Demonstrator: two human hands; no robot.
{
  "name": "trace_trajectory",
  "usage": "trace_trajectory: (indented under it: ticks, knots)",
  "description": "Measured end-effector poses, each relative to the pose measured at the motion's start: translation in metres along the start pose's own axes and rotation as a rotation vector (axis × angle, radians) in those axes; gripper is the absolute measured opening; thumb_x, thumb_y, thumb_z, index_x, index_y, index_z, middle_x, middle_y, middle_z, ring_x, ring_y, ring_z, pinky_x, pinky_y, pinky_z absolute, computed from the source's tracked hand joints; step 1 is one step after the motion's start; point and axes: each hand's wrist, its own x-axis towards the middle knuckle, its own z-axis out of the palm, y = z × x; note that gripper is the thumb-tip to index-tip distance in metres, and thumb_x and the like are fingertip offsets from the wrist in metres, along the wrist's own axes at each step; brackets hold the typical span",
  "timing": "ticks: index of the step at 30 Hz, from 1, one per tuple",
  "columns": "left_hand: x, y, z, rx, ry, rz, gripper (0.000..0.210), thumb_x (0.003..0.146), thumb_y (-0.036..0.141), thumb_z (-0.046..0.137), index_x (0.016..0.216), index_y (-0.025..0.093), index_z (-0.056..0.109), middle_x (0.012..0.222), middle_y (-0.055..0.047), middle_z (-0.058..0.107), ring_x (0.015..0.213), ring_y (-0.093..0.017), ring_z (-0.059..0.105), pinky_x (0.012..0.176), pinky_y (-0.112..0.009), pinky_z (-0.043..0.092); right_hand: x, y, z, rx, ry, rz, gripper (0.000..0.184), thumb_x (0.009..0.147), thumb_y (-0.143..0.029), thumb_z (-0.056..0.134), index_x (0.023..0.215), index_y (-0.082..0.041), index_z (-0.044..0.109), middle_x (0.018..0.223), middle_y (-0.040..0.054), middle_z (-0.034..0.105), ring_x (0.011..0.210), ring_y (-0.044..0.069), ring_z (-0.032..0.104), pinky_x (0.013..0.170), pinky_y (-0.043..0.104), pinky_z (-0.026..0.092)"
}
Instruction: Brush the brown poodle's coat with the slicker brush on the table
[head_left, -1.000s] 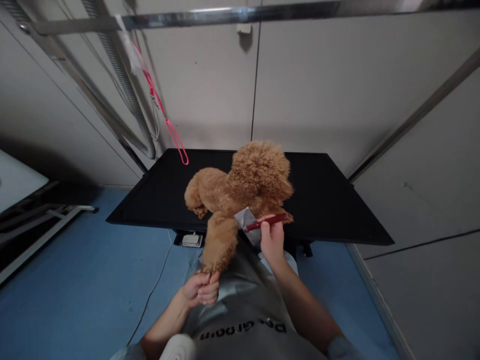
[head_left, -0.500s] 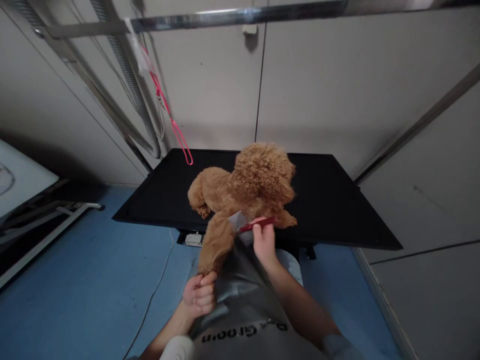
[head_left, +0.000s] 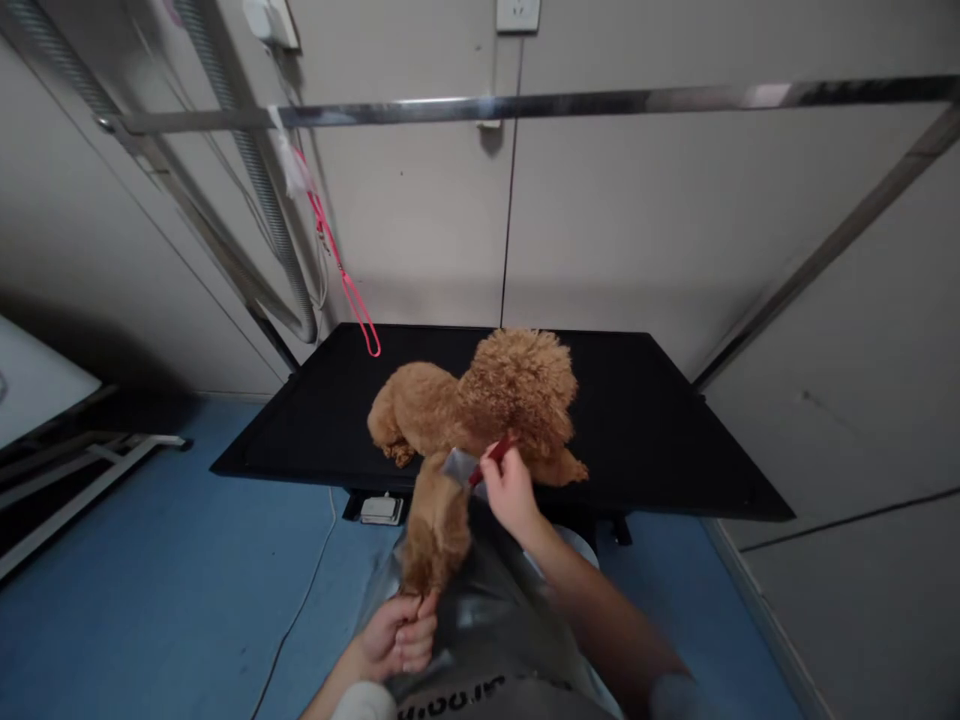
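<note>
A curly brown poodle lies on the black grooming table, its body to the left and its fluffy head towards the middle. My left hand is closed round the paw end of one leg, which is stretched over the table's front edge towards me. In my right hand is a slicker brush with a red handle. Its pale flat head rests against the upper part of that leg; the bristles are hidden.
A metal bar spans above the table, with a pink loop leash hanging at its left. Beside it runs a grey ribbed hose. A white cable lies on the blue floor. My grey apron is below the leg.
My view has tilted up. The leg has turned and points more directly at me. The brush handle has swung from nearly level to steeply slanted, still against the leg.
</note>
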Motion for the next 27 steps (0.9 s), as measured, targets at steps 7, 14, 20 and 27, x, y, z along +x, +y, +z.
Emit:
trace_trajectory:
  ticks: [7, 14, 20, 27]
  knots:
    - [0.027, 0.008, -0.002, 0.278, 0.164, 0.052, 0.034, 0.068, 0.046, 0.068, 0.065, 0.021, 0.045, 0.039, 0.009, 0.025, 0.032, -0.005, 0.016, 0.037, -0.023, 0.021, 0.014, -0.008, -0.001, -0.061, -0.092, -0.011, 0.014, 0.083, -0.027, 0.052, 0.095, -0.02, 0.056, 0.084, 0.0052, 0.065, 0.077, 0.019, 0.063, 0.073, 0.033, 0.051]
    - [0.04, 0.005, 0.002, 0.666, 0.343, 0.158, 0.038, 0.071, 0.042, 0.062, 0.049, 0.02, 0.04, 0.035, 0.005, 0.032, 0.033, -0.007, 0.027, 0.038, -0.025, 0.019, 0.018, -0.013, -0.001, -0.125, -0.161, -0.055, 0.009, 0.081, -0.027, 0.055, 0.088, -0.021, 0.056, 0.082, 0.0047, 0.065, 0.078, 0.02, 0.062, 0.073, 0.033, 0.049]
    - [0.047, 0.018, 0.012, 0.746, 0.357, 0.247, 0.035, 0.078, 0.037, 0.06, 0.053, 0.018, 0.045, 0.04, 0.006, 0.034, 0.038, -0.006, 0.028, 0.042, -0.022, 0.023, 0.018, -0.025, -0.033, -0.036, 0.127, 0.026, 0.008, 0.08, -0.027, 0.054, 0.085, -0.021, 0.053, 0.079, 0.0018, 0.063, 0.072, 0.016, 0.06, 0.07, 0.03, 0.048]
    - [0.077, 0.049, 0.041, 0.787, 0.228, 0.309, 0.02, 0.083, 0.033, 0.059, 0.079, 0.013, 0.064, 0.074, -0.003, 0.059, 0.07, -0.015, 0.051, 0.068, -0.026, 0.041, -0.05, 0.016, -0.011, 0.462, -0.543, 0.794, 0.018, 0.069, -0.031, 0.062, 0.082, -0.021, 0.058, 0.065, -0.0037, 0.061, 0.052, 0.012, 0.057, 0.049, 0.023, 0.043]
